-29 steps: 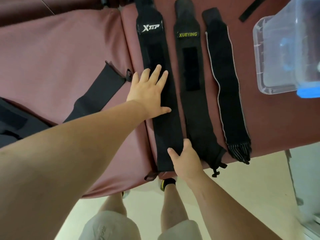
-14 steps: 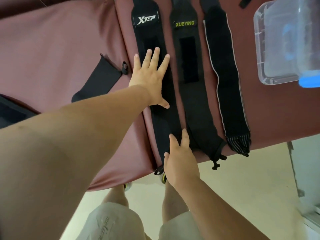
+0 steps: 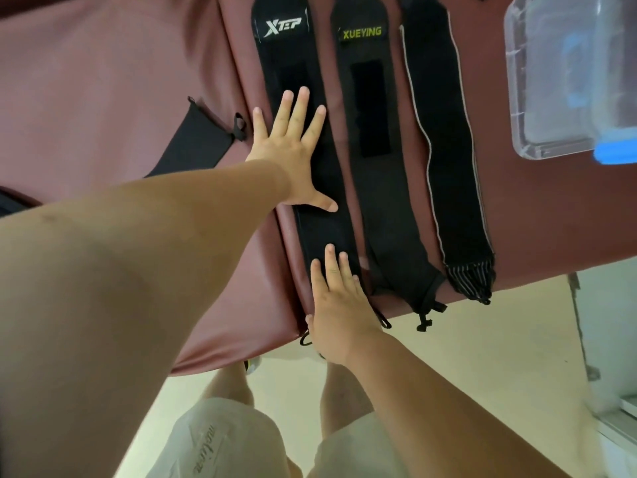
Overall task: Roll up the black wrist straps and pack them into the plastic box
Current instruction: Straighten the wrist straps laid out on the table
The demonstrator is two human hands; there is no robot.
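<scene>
Maroon padded bench (image 3: 103,81) fills most of my view, with pale floor below its near edge. Three black wrist straps lie side by side along it: the XTEP strap (image 3: 282,56), the XUEYING strap (image 3: 370,108) just beside it, and a white-edged strap (image 3: 444,150) with a striped near end. Another black strap (image 3: 193,146) lies apart on the far left. The clear plastic box (image 3: 517,98) with its blue latch (image 3: 617,153) sits at the upper right, well apart from my hands.

My left hand (image 3: 293,157) lies flat on the middle of the XTEP strap, fingers straight and spread, gripping nothing. My right hand (image 3: 339,305) presses flat on that strap's near end at the bench edge, fingers straight too.

I judge these straps light, soft and limp, a bit springy, so a roll will loosen unless kept tight. I would start at the near end by the cord loop (image 3: 305,339), pinch across the full width, and roll toward the logo end, where the hook patch can probably close it.
</scene>
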